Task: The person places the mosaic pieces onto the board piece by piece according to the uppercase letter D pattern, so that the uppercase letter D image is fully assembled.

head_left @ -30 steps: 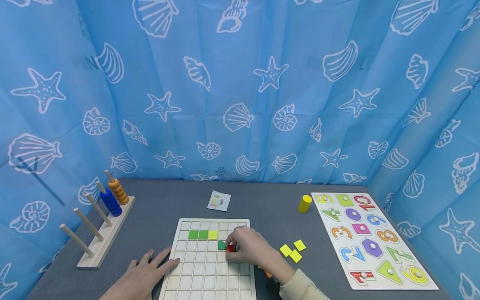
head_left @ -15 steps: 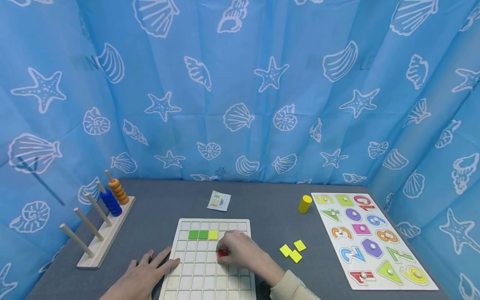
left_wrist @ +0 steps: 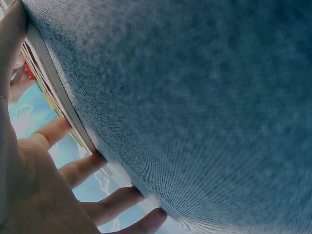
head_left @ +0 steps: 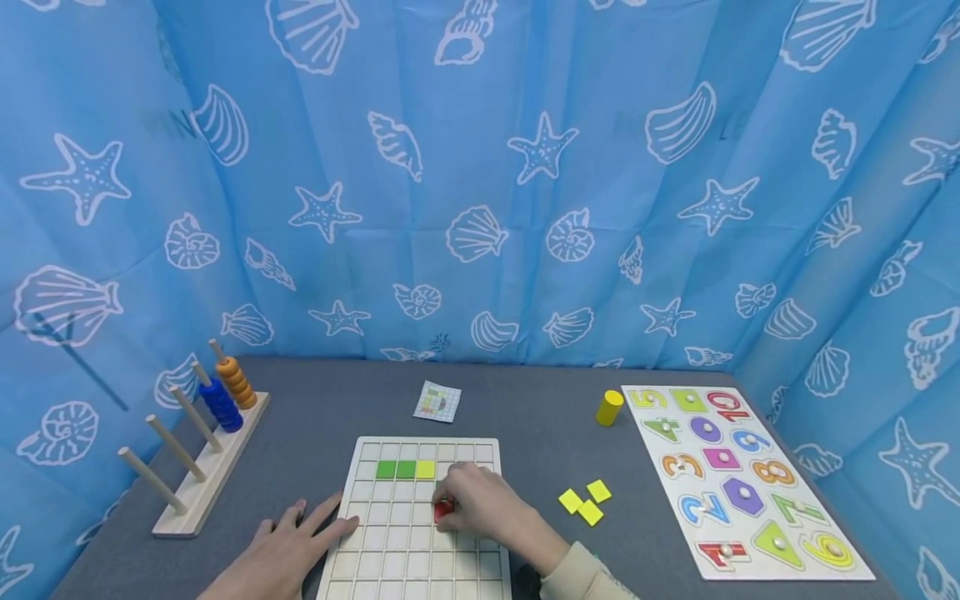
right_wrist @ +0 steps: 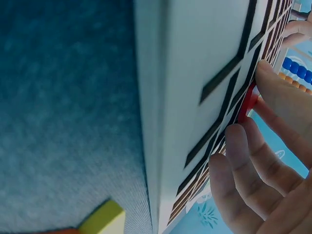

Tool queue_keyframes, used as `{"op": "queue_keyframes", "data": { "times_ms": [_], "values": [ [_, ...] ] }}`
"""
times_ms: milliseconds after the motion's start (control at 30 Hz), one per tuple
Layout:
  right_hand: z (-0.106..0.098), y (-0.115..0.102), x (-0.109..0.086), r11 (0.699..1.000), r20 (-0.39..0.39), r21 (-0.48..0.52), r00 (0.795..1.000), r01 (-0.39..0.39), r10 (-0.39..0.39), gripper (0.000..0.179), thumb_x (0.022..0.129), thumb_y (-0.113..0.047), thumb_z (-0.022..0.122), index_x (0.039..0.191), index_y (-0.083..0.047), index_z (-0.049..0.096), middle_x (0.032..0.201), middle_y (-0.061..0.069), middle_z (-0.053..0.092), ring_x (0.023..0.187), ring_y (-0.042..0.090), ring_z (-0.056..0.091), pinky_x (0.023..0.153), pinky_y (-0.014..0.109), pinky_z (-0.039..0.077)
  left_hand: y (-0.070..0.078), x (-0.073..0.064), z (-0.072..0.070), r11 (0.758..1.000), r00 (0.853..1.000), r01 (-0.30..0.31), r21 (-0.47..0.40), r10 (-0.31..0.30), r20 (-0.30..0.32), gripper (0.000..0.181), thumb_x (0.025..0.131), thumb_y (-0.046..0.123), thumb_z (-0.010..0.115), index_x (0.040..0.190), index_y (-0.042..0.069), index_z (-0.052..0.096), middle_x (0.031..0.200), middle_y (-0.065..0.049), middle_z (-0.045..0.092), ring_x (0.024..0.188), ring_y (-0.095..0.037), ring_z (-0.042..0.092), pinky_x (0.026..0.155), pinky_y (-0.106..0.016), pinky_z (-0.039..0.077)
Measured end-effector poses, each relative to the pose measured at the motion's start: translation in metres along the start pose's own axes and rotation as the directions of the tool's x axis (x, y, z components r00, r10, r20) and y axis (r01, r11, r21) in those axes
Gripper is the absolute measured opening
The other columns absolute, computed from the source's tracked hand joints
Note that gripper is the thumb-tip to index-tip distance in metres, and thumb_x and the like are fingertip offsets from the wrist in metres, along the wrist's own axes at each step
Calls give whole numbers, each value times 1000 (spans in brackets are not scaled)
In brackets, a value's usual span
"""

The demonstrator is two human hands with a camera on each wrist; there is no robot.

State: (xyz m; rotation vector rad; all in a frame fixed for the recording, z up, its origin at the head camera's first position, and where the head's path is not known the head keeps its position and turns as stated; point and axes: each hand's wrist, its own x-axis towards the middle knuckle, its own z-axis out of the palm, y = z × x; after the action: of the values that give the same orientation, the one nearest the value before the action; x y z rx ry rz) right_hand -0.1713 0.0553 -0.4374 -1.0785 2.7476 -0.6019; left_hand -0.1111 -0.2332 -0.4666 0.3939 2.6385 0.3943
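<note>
A wooden grid board point(head_left: 390, 542) lies in front of me. My right hand point(head_left: 483, 500) is over its right half and pinches a red tile point(head_left: 444, 510) between thumb and fingers. In the right wrist view that red tile point(right_wrist: 247, 103) is against the board's grid. One row up, part of a green tile point(head_left: 440, 484) shows beside the fingers; the hand covers the rest. Farther up the board sit two green tiles point(head_left: 395, 470) and a yellow tile point(head_left: 425, 470) in a row. My left hand point(head_left: 281, 546), fingers spread, touches the board's left edge with its fingertips.
Loose yellow tiles point(head_left: 590, 512) lie right of the board. Beyond it is a small patterned card point(head_left: 438, 402). A yellow cylinder point(head_left: 609, 407) stands by a number puzzle point(head_left: 750, 483) at right. At left stands a peg rack point(head_left: 213, 467) with blue and orange beads.
My right hand has shifted left and slightly toward me with the red tile, from beside the green tile to the row below it. The left hand stays in place.
</note>
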Motion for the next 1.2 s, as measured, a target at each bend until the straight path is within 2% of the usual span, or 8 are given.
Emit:
{"op": "queue_keyframes", "data": {
  "times_ms": [233,600,700,833,967,1200],
  "values": [
    [1,0,-1,1000,-15,-18,1000,9,-9,13,77,-15,90,84,-17,80,71,-6,66,66,-3,42,52,13,37,-1,0,1,1000,1000,0,2,0,-2,104,65,81,77,152,31,47,164,-15,36,136,-66,38,91,-88,33],
    [0,0,-4,1000,11,-8,1000,6,-6,12,81,-14,87,91,-17,81,79,-6,65,68,-4,42,52,13,38,-1,1,0,1000,1000,15,-5,-15,7,104,65,81,77,152,32,48,164,-14,36,137,-66,38,92,-88,33],
    [-5,0,-6,1000,20,0,1000,-6,6,15,82,-15,85,97,-18,82,85,-6,69,69,-3,44,52,14,39,-1,2,1,1000,1000,17,-5,-17,12,104,64,81,77,152,33,47,164,-14,36,137,-66,38,92,-88,33],
    [-15,4,-9,999,26,31,999,-43,42,21,85,-16,83,106,-17,82,96,-3,72,75,2,56,54,15,42,-3,3,1,1000,1000,20,-3,-19,17,105,63,81,78,152,34,47,164,-14,36,137,-66,37,92,-89,32],
    [-26,11,-15,996,29,40,996,-84,83,24,86,-18,82,110,-15,81,99,0,72,78,6,60,56,16,43,-3,3,2,1000,999,30,-6,-30,20,105,62,82,78,152,35,47,164,-14,36,138,-65,37,92,-89,32],
    [-40,27,-33,992,14,26,993,-121,121,26,87,-20,82,111,-11,80,98,3,72,72,5,52,53,19,40,-1,2,1,1000,999,27,-6,-26,18,105,63,81,78,152,33,47,164,-14,36,137,-66,37,92,-89,32]
  ]
}}
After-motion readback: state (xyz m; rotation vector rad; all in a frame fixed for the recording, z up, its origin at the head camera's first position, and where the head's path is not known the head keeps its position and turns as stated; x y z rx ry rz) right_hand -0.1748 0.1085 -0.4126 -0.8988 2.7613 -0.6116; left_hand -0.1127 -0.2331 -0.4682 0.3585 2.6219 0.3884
